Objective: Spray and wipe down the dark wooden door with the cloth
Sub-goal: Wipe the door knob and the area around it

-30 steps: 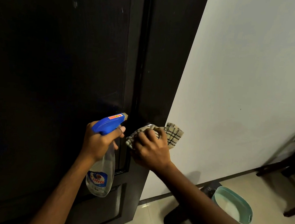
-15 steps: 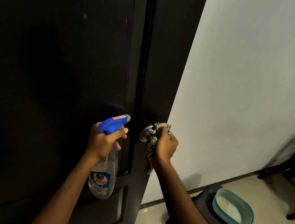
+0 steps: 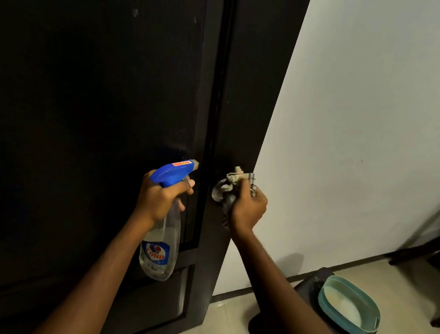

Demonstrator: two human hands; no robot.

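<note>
While left fingers [image 3: 182,184] grip the bottle [image 3: 160,249], cloth [image 3: 228,184] sits bunched inside clamped right fingers [image 3: 247,189].

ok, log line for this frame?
left hand grips spray bottle | right hand grips cloth on knob | step: wiping door

Dim indoor scene, unevenly lit.
The dark door [image 3: 86,102] is rendered almost black, with faint sheen caught along its panel edges; soft shadows are cast on the pale wall [image 3: 379,101], and verticals are tilted by wide-angle distortion.
</note>
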